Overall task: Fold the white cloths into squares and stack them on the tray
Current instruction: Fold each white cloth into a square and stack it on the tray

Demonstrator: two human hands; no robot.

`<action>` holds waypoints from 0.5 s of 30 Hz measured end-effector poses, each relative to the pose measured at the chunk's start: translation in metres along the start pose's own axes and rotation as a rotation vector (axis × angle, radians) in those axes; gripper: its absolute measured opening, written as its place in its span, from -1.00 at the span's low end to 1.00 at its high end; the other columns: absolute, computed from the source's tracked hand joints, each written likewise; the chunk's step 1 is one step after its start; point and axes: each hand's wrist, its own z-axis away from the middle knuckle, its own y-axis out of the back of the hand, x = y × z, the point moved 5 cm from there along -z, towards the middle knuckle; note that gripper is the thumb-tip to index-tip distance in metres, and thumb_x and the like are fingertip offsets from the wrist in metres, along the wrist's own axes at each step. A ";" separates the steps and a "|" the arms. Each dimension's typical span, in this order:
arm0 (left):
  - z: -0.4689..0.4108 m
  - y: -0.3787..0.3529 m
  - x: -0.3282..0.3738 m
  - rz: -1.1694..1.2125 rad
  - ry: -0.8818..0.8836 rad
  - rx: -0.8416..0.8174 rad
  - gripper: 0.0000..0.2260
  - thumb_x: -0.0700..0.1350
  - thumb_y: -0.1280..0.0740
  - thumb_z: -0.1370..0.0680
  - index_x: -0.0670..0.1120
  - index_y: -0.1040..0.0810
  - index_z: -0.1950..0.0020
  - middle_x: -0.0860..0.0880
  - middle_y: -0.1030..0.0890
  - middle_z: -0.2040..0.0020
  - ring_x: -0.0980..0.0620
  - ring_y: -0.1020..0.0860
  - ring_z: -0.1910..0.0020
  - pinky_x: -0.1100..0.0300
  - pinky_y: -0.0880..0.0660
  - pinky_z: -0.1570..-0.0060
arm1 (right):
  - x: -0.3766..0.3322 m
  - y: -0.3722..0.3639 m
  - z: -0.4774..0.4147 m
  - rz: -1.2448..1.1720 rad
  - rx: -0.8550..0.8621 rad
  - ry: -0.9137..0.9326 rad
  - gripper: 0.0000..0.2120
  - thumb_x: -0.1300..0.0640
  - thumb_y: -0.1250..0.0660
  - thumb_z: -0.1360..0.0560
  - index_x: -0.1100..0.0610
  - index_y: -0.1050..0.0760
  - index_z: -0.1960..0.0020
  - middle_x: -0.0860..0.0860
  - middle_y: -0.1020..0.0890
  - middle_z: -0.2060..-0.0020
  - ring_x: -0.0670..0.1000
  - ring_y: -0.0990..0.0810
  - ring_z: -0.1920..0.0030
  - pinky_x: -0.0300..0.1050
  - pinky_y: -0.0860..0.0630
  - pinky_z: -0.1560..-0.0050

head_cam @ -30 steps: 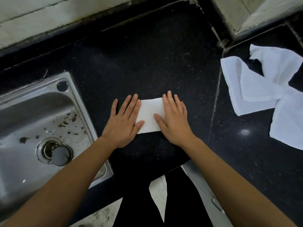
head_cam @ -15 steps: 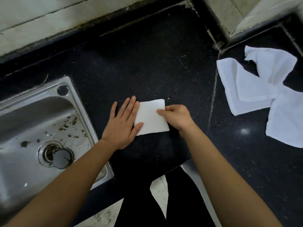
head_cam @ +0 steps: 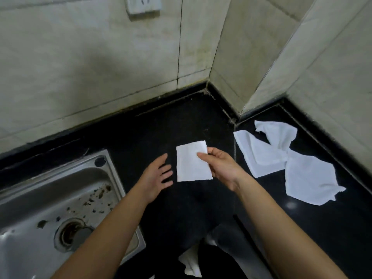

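Note:
A small folded white cloth [head_cam: 191, 163] is lifted above the black counter, pinched at its right edge between thumb and fingers of my right hand [head_cam: 220, 167]. My left hand [head_cam: 158, 177] hovers just left of it, fingers spread, holding nothing and not touching the cloth. Unfolded white cloths [head_cam: 281, 158] lie crumpled in a loose heap on the counter to the right. No tray is in view.
A steel sink [head_cam: 60, 198] with debris and a drain plug lies at the left. Tiled walls [head_cam: 100, 67] form a corner behind the black counter [head_cam: 151, 133]. A wall socket [head_cam: 143, 5] sits at the top. The counter's front edge runs near my body.
My right hand went from pressing the folded cloth flat to pinching and lifting it. My left hand came off the cloth and moved left. The view tilted up toward the wall.

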 end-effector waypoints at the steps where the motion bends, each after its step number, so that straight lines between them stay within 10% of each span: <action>1: 0.009 -0.008 0.007 -0.038 0.007 -0.073 -0.43 0.18 -0.34 -0.56 0.00 -0.33 -0.50 -0.11 -0.51 -0.38 -0.09 -0.52 -0.30 -0.14 -0.45 -0.31 | -0.009 0.000 0.009 -0.035 -0.028 0.021 -0.75 0.10 -0.38 -0.59 0.11 -0.55 -0.25 0.09 -0.71 -0.10 0.07 -0.70 -0.11 -0.02 -0.65 -0.08; 15: 0.067 -0.101 -0.028 -0.172 0.060 -0.427 -0.62 0.06 -0.37 -0.57 -0.13 -0.60 -0.29 -0.16 -0.66 -0.20 -0.14 -0.62 -0.21 -0.20 -0.46 -0.31 | 0.055 0.059 0.125 -0.370 0.238 0.110 -0.72 0.07 -0.29 -0.64 0.11 -0.58 -0.30 0.13 -0.67 -0.19 0.16 -0.63 -0.23 0.21 -0.52 -0.31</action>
